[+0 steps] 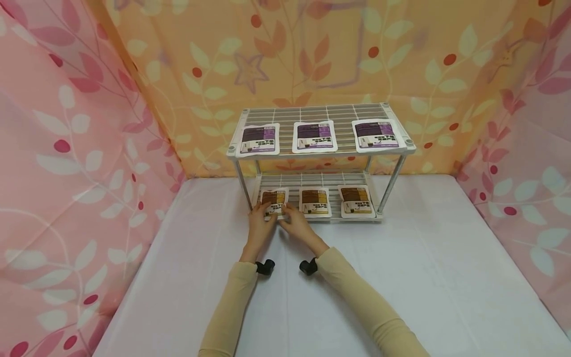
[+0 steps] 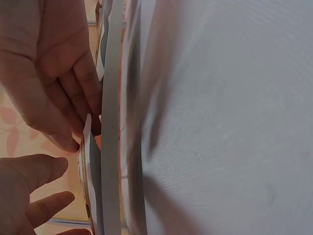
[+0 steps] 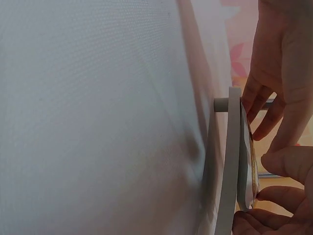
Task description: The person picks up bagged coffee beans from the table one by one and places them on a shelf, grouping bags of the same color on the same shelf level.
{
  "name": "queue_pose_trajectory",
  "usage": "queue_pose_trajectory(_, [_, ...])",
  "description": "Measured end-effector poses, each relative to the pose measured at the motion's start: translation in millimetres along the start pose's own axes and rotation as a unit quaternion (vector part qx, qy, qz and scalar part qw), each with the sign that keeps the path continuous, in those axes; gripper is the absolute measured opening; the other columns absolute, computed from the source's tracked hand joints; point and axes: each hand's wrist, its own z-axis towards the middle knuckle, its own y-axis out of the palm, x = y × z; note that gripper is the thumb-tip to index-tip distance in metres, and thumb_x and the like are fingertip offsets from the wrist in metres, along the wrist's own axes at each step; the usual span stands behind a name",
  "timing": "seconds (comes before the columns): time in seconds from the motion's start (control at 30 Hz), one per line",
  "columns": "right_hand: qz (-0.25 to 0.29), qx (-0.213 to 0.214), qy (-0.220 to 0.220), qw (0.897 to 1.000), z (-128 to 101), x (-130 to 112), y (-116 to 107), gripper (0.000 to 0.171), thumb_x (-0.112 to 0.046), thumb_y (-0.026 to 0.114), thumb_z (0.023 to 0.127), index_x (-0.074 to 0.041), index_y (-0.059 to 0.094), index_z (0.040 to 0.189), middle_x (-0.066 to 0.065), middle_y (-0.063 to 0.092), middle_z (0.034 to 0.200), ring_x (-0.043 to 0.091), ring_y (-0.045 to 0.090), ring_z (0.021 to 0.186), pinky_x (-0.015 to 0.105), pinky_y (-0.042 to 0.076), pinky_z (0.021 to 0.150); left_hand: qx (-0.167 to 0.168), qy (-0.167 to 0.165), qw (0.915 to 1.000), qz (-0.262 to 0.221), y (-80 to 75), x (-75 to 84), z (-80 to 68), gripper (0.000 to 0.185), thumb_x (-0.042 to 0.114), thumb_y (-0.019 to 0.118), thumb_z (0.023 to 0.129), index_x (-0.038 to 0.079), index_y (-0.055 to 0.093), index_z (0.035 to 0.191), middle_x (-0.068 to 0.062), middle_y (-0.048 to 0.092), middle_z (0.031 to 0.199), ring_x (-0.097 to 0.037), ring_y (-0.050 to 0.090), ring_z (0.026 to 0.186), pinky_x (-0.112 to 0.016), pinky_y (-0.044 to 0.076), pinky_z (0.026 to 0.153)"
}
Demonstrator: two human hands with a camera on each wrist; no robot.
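Note:
A brown and white food pouch [image 1: 274,197] lies at the left of the rack's lower shelf, partly covered by both hands. At its left side my left hand [image 1: 260,223] reaches in; its fingers [image 3: 264,127] lie along the pouch edge. My right hand [image 1: 298,225] touches the pouch's right side, its fingertips [image 3: 266,195] at the edge and its thumb over the front. The pouch stays on the shelf between the hands. Two more brown pouches, a middle one [image 1: 314,202] and a right one [image 1: 357,201], lie in the same row.
A white wire rack [image 1: 308,155] with two levels stands on the white-covered table [image 1: 428,258]. On its upper shelf lie three purple pouches: left [image 1: 258,139], middle [image 1: 314,136], right [image 1: 376,135]. Patterned cloth [image 1: 294,54] hangs behind and at both sides.

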Motion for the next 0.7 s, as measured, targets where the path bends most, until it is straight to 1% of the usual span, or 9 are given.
queue_pose_trajectory(0.13, [0.002,-0.005,0.003,1.0,1,2,0,0.053,-0.008,0.059,0.088,0.009,0.04,0.134,0.033,0.035,0.138,0.041,0.054,0.111,0.048,0.047,0.09,-0.015,-0.015,0.9998,-0.002,0.3,1.3,2.8,0.043,0.018,0.064,0.086,-0.002,0.056,0.123,-0.031,0.044,0.133,-0.049,0.035,0.126,-0.063,0.029,0.1])
queue_pose_trajectory(0.23, [0.007,-0.007,-0.001,1.0,1,3,0,0.054,-0.009,0.058,0.088,0.007,0.039,0.136,0.033,0.034,0.139,0.04,0.054,0.11,0.048,0.048,0.088,-0.017,-0.02,0.9997,-0.002,-0.8,3.5,3.2,0.043,0.018,0.065,0.087,-0.001,0.055,0.124,-0.031,0.041,0.136,-0.051,0.034,0.125,-0.063,0.033,0.097])
queue_pose_trajectory(0.3, [0.011,-0.004,-0.01,1.0,0,3,-1,0.054,-0.01,0.058,0.089,0.006,0.039,0.136,0.033,0.033,0.14,0.041,0.052,0.113,0.049,0.047,0.089,-0.014,-0.016,0.9998,-0.001,-1.7,5.1,2.2,0.043,0.017,0.065,0.086,-0.001,0.055,0.125,-0.033,0.039,0.136,-0.052,0.034,0.124,-0.064,0.035,0.096])
queue_pose_trajectory(0.43, [0.006,0.021,-0.051,0.998,-2,3,-2,0.05,-0.01,0.058,0.089,0.008,0.043,0.133,0.035,0.037,0.136,0.045,0.046,0.119,0.054,0.041,0.096,-0.014,0.005,0.9999,0.002,-3.7,7.6,-1.3,0.043,0.016,0.065,0.086,0.0,0.055,0.125,-0.034,0.039,0.135,-0.053,0.035,0.123,-0.065,0.035,0.094])
queue_pose_trajectory(0.57, [-0.001,0.04,-0.081,0.996,-7,2,-4,0.048,-0.01,0.059,0.088,0.01,0.045,0.13,0.035,0.04,0.134,0.048,0.041,0.121,0.059,0.035,0.098,-0.023,0.011,0.9997,0.006,-5.7,7.6,-5.4,0.045,0.02,0.065,0.087,0.004,0.055,0.127,-0.031,0.039,0.137,-0.05,0.036,0.124,-0.064,0.036,0.095])
queue_pose_trajectory(0.7, [-0.007,0.05,-0.095,0.994,-11,4,-6,0.049,-0.009,0.06,0.088,0.01,0.045,0.13,0.036,0.042,0.132,0.048,0.043,0.12,0.06,0.034,0.099,-0.027,0.016,0.9995,0.009,-6.5,5.9,-9.0,0.045,0.022,0.065,0.087,0.005,0.055,0.127,-0.027,0.041,0.137,-0.046,0.037,0.126,-0.063,0.035,0.096])
